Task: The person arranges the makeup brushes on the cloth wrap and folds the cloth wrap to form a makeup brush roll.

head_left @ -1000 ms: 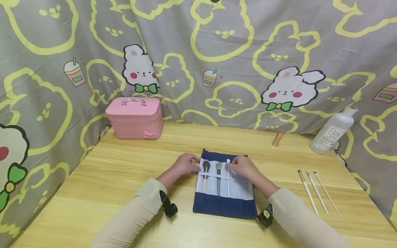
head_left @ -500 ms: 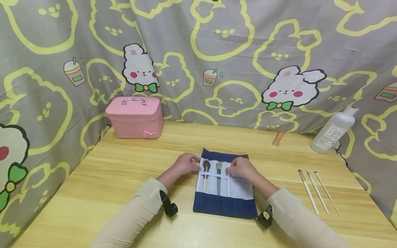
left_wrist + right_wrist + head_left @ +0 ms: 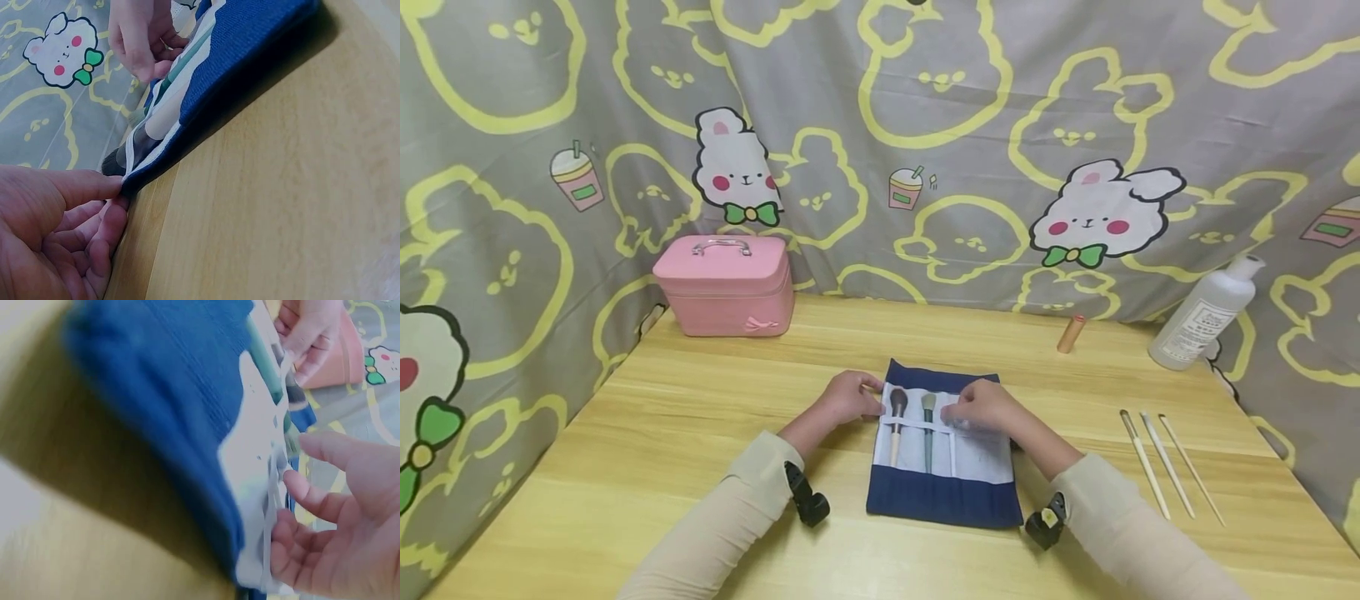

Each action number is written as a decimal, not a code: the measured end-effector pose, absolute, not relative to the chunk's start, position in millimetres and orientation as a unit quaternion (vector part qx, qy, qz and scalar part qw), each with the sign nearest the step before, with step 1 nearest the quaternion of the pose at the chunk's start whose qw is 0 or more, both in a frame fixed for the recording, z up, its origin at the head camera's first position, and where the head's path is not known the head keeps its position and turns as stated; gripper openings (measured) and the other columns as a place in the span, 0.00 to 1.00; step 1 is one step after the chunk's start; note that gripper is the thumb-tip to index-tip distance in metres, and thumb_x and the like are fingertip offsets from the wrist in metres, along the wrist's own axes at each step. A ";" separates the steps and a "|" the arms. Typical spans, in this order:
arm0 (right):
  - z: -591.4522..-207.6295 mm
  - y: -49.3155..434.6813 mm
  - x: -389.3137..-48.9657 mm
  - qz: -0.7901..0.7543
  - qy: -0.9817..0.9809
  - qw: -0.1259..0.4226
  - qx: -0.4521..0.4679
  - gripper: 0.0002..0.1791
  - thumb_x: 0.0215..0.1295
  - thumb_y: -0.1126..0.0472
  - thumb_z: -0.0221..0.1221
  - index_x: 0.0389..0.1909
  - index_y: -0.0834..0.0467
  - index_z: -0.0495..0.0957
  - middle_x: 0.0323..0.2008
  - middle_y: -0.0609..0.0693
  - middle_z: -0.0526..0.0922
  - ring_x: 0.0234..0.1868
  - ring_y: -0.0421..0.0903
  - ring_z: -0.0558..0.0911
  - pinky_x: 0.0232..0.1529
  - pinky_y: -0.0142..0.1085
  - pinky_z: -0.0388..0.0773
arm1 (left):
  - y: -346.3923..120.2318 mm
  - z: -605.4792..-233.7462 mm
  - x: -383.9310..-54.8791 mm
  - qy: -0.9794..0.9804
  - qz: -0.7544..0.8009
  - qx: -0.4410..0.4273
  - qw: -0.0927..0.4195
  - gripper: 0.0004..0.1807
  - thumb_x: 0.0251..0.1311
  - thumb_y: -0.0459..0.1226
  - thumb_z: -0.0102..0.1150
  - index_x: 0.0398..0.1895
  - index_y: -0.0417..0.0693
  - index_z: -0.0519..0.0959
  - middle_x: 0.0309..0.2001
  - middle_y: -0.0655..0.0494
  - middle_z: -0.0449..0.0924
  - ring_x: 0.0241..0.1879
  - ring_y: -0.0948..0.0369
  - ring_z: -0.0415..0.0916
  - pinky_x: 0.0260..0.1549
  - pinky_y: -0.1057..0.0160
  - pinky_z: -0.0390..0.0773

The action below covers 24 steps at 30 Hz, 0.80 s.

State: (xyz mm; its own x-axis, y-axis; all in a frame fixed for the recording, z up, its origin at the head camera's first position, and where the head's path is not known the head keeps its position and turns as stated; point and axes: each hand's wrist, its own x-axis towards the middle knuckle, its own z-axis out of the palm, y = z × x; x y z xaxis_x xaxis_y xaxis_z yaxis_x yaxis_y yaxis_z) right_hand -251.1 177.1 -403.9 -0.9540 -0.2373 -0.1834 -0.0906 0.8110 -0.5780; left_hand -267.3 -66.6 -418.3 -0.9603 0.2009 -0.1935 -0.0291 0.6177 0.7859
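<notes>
An unrolled navy brush roll with a pale lining lies on the table. Under its elastic band sit a dark-bristled makeup brush and a green-handled makeup brush. A slim white brush handle stands to their right, its upper end hidden by my right hand. My left hand pinches the roll's left edge between thumb and fingertip, plain in the left wrist view. In the right wrist view, my right hand's forefinger is at the elastic band, its thumb apart from it and the other fingers bent.
Three slender pale brushes lie to the right on the wooden table. At the back stand a pink vanity case, a small orange tube and a white bottle. A patterned curtain hangs behind.
The white brush tip that showed above my right fingers one second ago is now out of sight. My right fingertips have shifted slightly left; my left hand stays at the roll's edge.
</notes>
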 end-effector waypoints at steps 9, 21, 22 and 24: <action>-391.9 211.0 -246.1 -0.375 0.919 0.005 -0.120 0.10 0.61 0.59 0.59 0.39 0.62 0.78 0.31 0.51 0.79 0.34 0.48 0.76 0.33 0.39 0.72 | -66.2 -417.8 -266.4 0.890 0.434 0.048 0.132 0.20 0.46 0.32 0.69 0.45 0.42 0.80 0.25 0.55 0.80 0.22 0.61 0.75 0.24 0.65 0.73; -366.2 313.8 -224.2 -0.273 0.957 -0.065 -0.066 0.20 0.68 0.52 0.51 0.49 0.65 0.74 0.34 0.60 0.81 0.29 0.50 0.79 0.24 0.38 0.73 | -66.4 -418.3 -265.7 0.891 0.432 0.048 0.134 0.19 0.46 0.33 0.69 0.45 0.43 0.80 0.24 0.55 0.79 0.22 0.61 0.75 0.23 0.65 0.72; -366.0 322.6 -222.1 -0.258 0.962 -0.065 -0.059 0.21 0.68 0.51 0.50 0.50 0.65 0.73 0.33 0.60 0.81 0.27 0.50 0.79 0.23 0.38 0.72 | -66.6 -418.4 -265.9 0.891 0.431 0.049 0.134 0.19 0.46 0.33 0.69 0.45 0.43 0.80 0.24 0.55 0.79 0.22 0.61 0.75 0.23 0.65 0.71; -366.4 338.5 -217.7 -0.227 0.971 -0.062 -0.044 0.23 0.69 0.50 0.49 0.51 0.66 0.72 0.32 0.59 0.81 0.25 0.47 0.79 0.22 0.38 0.71 | -66.8 -418.3 -266.5 0.891 0.432 0.048 0.135 0.19 0.46 0.33 0.69 0.45 0.43 0.80 0.24 0.55 0.79 0.22 0.61 0.75 0.23 0.65 0.71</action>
State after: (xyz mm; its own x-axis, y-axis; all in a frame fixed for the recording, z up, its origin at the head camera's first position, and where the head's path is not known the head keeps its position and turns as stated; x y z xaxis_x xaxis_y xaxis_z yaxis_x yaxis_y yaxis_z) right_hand -217.7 338.5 -366.4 -0.9884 -0.0578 0.1404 -0.1141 0.8928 -0.4358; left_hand -266.5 -66.8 -418.3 -0.9592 0.2012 -0.1986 -0.0314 0.6224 0.7821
